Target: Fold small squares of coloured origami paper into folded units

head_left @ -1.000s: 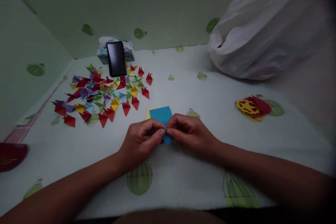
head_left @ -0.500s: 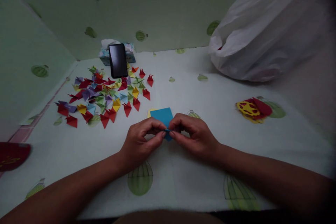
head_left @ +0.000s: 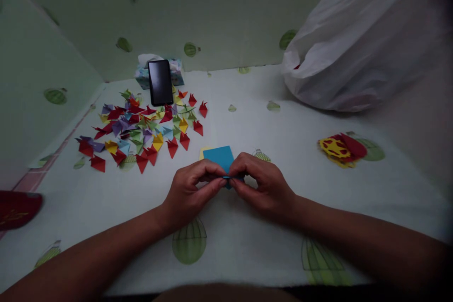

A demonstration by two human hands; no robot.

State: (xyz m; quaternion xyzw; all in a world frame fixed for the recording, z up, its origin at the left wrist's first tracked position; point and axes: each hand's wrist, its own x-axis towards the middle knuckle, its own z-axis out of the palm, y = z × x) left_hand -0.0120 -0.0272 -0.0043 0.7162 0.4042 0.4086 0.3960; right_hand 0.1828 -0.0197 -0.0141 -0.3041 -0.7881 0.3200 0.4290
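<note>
Between their thumbs and forefingers, my left hand (head_left: 196,184) and my right hand (head_left: 260,186) both pinch a small folded piece of blue paper (head_left: 226,178). The fingers hide most of that piece, so its shape does not show. Just beyond and beneath the fingers lies a stack of square paper, a blue sheet (head_left: 218,155) on top with a yellow sheet (head_left: 201,154) peeking out at its left. To the left, many folded paper cranes (head_left: 141,127) in red, yellow, green, purple and blue are spread over the table.
A black phone (head_left: 160,82) leans on a tissue box (head_left: 142,78) behind the cranes. At the back right stands a large white plastic bag (head_left: 339,66). Red and yellow cut-outs (head_left: 341,149) lie to the right, and a dark red object (head_left: 19,210) sits at the left edge.
Both hands stay at nearly the same place. A bit of the blue piece now shows beside my right fingers; its angle between the fingertips has shifted slightly.
</note>
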